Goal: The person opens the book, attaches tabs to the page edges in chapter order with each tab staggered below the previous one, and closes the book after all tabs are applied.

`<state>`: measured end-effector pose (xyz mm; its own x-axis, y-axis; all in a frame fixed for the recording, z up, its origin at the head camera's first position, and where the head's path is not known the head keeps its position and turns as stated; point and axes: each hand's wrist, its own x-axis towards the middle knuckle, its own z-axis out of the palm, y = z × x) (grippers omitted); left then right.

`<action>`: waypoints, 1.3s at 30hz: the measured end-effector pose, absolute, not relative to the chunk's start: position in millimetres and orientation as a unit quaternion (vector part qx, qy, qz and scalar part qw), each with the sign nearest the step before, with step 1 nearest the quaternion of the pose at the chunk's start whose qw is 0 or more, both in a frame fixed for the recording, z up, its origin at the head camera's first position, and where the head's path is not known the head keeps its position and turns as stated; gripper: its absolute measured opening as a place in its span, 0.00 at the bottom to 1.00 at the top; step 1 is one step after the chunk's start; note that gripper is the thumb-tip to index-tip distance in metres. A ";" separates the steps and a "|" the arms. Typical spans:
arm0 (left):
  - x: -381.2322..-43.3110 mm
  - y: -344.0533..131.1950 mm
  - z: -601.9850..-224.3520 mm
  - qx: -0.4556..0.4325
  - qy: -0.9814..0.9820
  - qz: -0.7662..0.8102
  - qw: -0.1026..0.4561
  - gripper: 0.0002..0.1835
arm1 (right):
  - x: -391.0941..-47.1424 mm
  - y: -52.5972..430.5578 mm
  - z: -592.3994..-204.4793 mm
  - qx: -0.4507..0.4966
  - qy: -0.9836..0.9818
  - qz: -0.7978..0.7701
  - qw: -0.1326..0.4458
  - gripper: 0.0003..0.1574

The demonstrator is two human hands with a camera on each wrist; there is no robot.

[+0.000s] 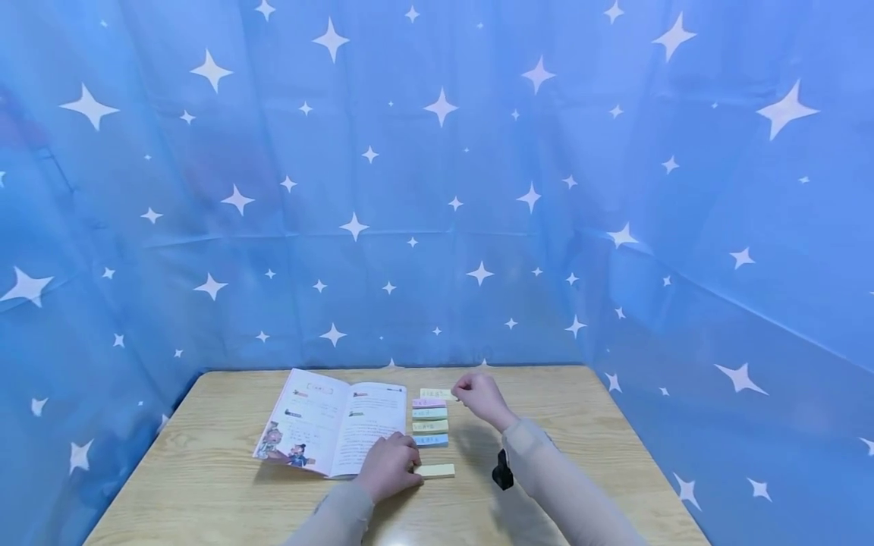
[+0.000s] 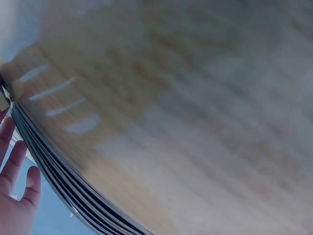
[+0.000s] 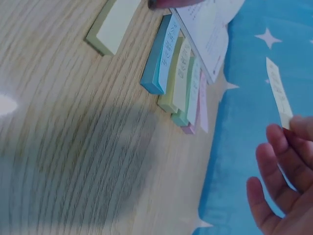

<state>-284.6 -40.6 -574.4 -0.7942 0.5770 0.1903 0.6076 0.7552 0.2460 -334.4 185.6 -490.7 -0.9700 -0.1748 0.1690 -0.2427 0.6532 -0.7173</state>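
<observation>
My right hand is raised at the far side of the table, pinching one end of a pale yellow sticky note strip with handwriting on it. The strip stands off the table in the right wrist view. My left hand rests by the lower right edge of an open book, its thumb at the left end of a blank pale yellow sticky note pad. Relaxed fingers show in the left wrist view; their exact contact is hidden. Blue, yellow, green and pink sticky note pads lie stacked in a column.
The wooden table carries the book on its left half, with printed text and cartoon figures. A dark device is strapped at the right wrist. Blue curtain with white stars hangs behind and along both sides.
</observation>
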 end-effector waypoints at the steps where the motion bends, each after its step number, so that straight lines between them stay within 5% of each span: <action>1: -284.9 -39.8 -574.8 -0.317 -0.936 -0.147 0.052 0.11 | -335.6 184.8 -491.4 0.113 -0.907 0.405 0.042 0.09; 10: -292.2 -41.9 -570.6 -0.335 -0.932 -0.130 0.045 0.12 | -355.5 175.6 -497.0 0.088 -0.901 0.425 0.016 0.10; 18: -312.7 -55.4 -553.9 -0.320 -0.927 -0.173 0.097 0.07 | -375.2 162.8 -501.6 0.104 -0.903 0.417 0.014 0.21; 26: -333.8 -71.2 -557.9 -0.262 -0.937 -0.174 0.150 0.06 | -385.8 156.8 -511.1 0.089 -0.912 0.401 0.002 0.12; 33: -346.9 -73.3 -569.2 -0.209 -0.947 -0.203 0.137 0.05 | -393.4 152.7 -520.7 0.043 -0.906 0.420 -0.033 0.10; 39: -351.1 -68.9 -571.1 -0.173 -0.954 -0.219 0.109 0.14 | -400.2 147.7 -529.9 0.037 -0.907 0.416 -0.044 0.10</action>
<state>-351.1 -68.9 -571.1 -0.9165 0.2816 0.2840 0.3771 0.8449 0.3794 -400.2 147.7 -529.9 -0.9934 -0.1041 -0.0480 -0.0315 0.6504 -0.7590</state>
